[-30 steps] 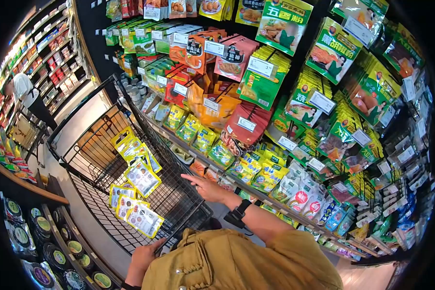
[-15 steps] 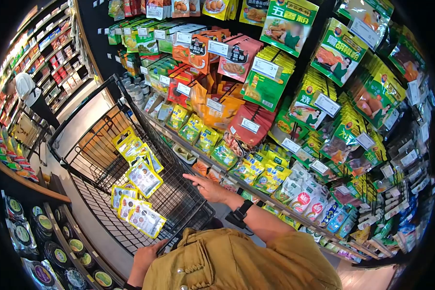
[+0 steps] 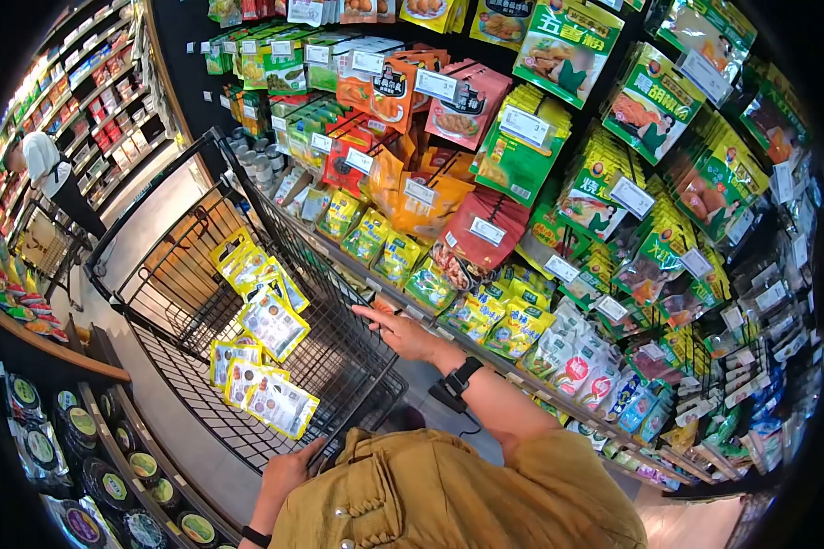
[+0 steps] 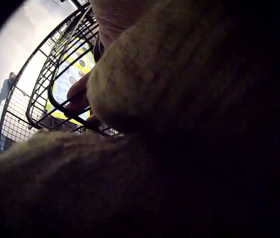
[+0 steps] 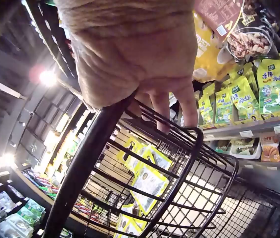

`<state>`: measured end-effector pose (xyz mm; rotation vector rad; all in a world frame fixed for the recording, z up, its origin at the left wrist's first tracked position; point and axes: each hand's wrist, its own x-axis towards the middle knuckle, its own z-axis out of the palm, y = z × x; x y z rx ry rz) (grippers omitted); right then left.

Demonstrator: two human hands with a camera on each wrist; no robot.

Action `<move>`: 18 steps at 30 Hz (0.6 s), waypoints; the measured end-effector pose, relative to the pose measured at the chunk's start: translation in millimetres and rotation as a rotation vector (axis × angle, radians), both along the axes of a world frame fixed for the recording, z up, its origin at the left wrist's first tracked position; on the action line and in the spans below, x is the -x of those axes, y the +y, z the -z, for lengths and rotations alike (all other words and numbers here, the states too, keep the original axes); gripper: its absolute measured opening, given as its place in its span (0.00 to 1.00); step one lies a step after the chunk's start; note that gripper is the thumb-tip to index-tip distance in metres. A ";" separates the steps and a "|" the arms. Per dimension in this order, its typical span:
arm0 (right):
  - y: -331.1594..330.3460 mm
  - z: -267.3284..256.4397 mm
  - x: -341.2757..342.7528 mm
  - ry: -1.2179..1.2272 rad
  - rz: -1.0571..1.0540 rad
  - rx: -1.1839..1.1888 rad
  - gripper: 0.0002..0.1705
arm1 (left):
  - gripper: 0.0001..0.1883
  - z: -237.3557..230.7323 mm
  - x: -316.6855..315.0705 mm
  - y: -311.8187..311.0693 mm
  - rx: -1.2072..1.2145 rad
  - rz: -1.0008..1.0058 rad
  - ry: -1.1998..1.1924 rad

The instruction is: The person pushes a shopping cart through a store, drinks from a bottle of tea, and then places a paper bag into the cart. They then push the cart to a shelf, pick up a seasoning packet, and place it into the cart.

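A black wire shopping cart (image 3: 135,316) holds several yellow-edged packets (image 3: 274,322), lying in two groups; the packets (image 5: 150,184) also show through the wires in the right wrist view. My right hand (image 3: 410,337) lies palm down at the cart's right side, fingers pointing forward. In the right wrist view that hand (image 5: 135,59) rests its heel against a black bar (image 5: 88,163), fingers extended past it. My left hand (image 3: 285,471) touches the cart's near left corner. The left wrist view shows its fingers (image 4: 79,96) beside the wires, the rest dark or covered by cloth.
Shelves of hanging seasoning packets (image 3: 512,146) and a lower ledge of yellow-green bags (image 3: 398,256) run along the right. Round dark packages (image 3: 105,480) fill a rack at the lower left. Another person (image 3: 50,174) stands beside a second cart (image 3: 44,245) at the far left.
The right-hand shelves have shifted slightly right in the head view. Both hands keep nearly the same pose against the cart, and the packets lie as before.
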<state>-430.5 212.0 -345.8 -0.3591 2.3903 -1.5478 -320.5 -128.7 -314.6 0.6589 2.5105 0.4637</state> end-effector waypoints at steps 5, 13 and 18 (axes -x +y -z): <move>-8.2 -3.9 10.8 -0.067 -0.007 0.025 0.39 | 0.23 5.8 10.9 -13.6 -0.047 0.022 -0.056; -31.3 -11.8 29.5 -0.100 0.006 0.036 0.38 | 0.23 5.3 28.9 -29.8 -0.106 0.047 -0.036; -46.1 -30.1 41.6 -0.135 0.085 -0.029 0.37 | 0.21 16.9 38.9 -36.7 -0.079 0.038 0.051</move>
